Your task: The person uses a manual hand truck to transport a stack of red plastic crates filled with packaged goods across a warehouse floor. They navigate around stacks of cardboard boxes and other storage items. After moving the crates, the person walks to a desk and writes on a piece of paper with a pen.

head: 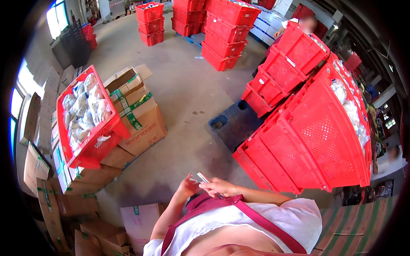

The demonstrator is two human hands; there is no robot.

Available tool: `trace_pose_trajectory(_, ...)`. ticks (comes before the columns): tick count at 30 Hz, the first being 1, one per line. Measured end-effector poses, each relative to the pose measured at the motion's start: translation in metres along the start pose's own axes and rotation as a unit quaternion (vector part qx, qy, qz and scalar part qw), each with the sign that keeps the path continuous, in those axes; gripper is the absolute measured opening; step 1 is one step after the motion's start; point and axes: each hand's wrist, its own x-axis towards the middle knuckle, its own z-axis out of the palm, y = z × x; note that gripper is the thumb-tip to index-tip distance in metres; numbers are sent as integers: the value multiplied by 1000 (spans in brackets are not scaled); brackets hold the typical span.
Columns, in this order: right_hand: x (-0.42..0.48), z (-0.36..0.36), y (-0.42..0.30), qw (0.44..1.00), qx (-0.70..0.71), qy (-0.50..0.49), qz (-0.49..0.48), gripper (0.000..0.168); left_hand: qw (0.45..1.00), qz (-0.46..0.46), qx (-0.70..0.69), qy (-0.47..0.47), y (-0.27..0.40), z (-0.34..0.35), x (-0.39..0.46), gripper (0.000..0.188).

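My right hand (221, 187) is closed around a slim, silvery, shiny object (203, 177), held slantwise in front of my waist. The light is too harsh to tell exactly what it is. Just left of it my left hand (188, 186) is raised with bent fingers apart, and I see nothing in it. Both hands are above a dark red apron (209, 204). Ahead on the left, a red plastic crate (109, 145) full of clear plastic-wrapped items (85, 104) sits tilted in view on cardboard boxes (141, 137) with green tape.
Tall stacks of filled red crates (320, 147) rise close on my right, beside a dark blue pallet (237, 123). Another person (278, 35) stands behind them. More crate stacks (224, 41) stand farther ahead. Cardboard boxes (141, 224) lie at my lower left.
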Motion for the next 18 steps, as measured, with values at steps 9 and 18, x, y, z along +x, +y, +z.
trace_pose_trajectory(9, 23, -81, -67, 997, 26, -48, -56, 32, 959, 31, -248, 136, 111, -32, 106, 41)
trace_pose_trajectory(18, -20, -244, -72, 988, -45, 99, -112, 25, 960, 87, -261, -58, 223, 144, 113, 42)
